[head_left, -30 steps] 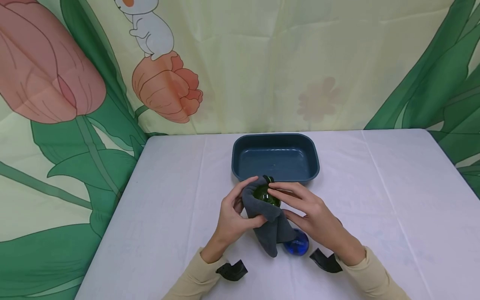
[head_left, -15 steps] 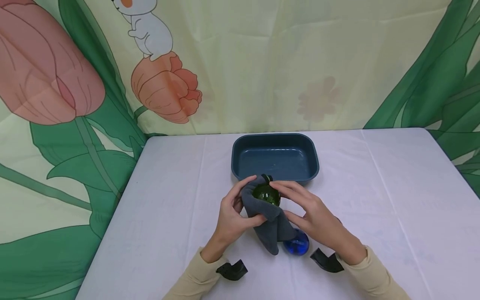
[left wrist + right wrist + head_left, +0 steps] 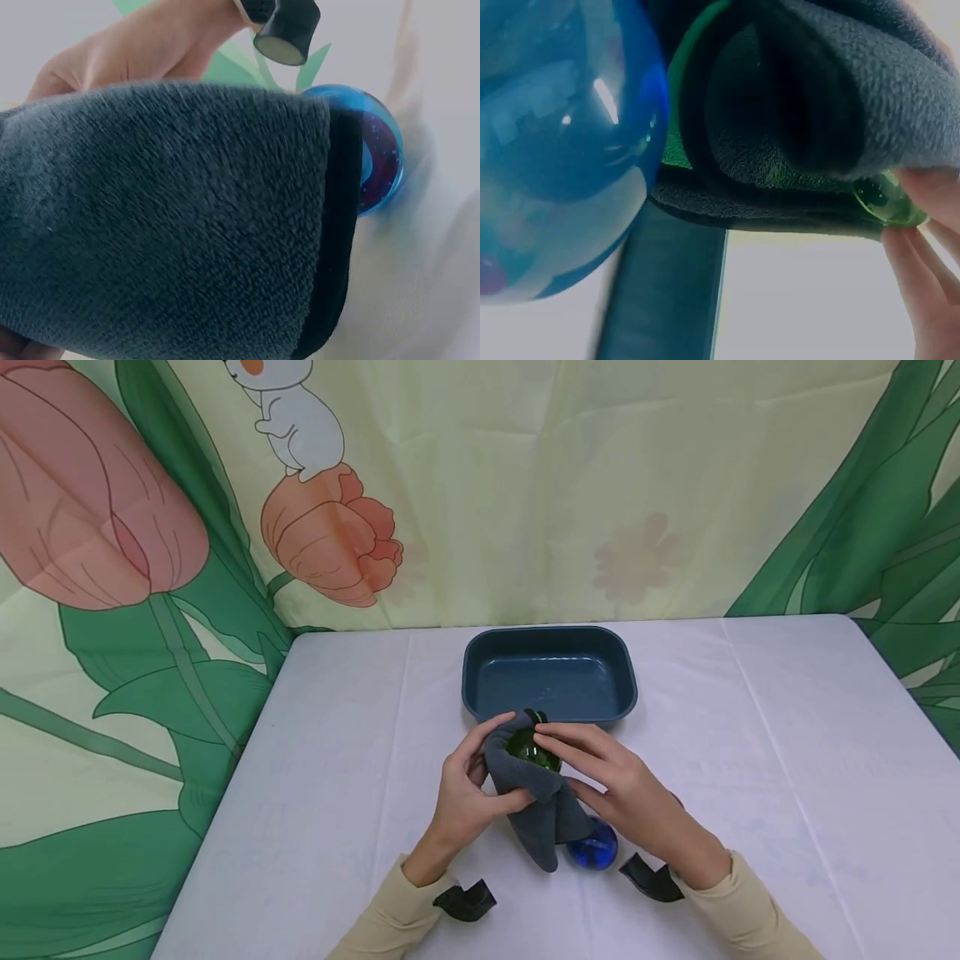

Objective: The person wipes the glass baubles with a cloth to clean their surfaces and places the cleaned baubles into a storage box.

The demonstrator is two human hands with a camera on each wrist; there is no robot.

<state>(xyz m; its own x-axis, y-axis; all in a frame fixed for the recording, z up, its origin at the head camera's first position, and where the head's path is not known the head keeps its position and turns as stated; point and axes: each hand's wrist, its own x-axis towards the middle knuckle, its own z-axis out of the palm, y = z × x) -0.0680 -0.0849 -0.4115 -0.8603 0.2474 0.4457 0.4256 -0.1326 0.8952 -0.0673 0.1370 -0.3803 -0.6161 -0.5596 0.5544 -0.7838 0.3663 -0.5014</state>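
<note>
At the lower centre of the head view, a shiny blue ball (image 3: 595,849) is resting on the white tablecloth (image 3: 352,760), partly hidden by a hanging corner of grey cloth (image 3: 543,818). Just above it, the right hand (image 3: 630,789) is laying its fingertips further over a green ball (image 3: 525,750), covering more of it than half a second ago; the left hand (image 3: 461,793) and the cloth are staying almost unmoved. That suggests the green ball is still being worked in the cloth, not let go. It is sitting in the fold at the bundle's upper end, between the two hands. The left hand is gripping the cloth from the left, thumb across the front; the right is pinching the ball, fingers on top, thumb lower. Just beyond, near mid-frame, a dark blue tub (image 3: 551,685) is standing, with a flowered curtain (image 3: 487,510) hanging behind, across the upper frame.
</note>
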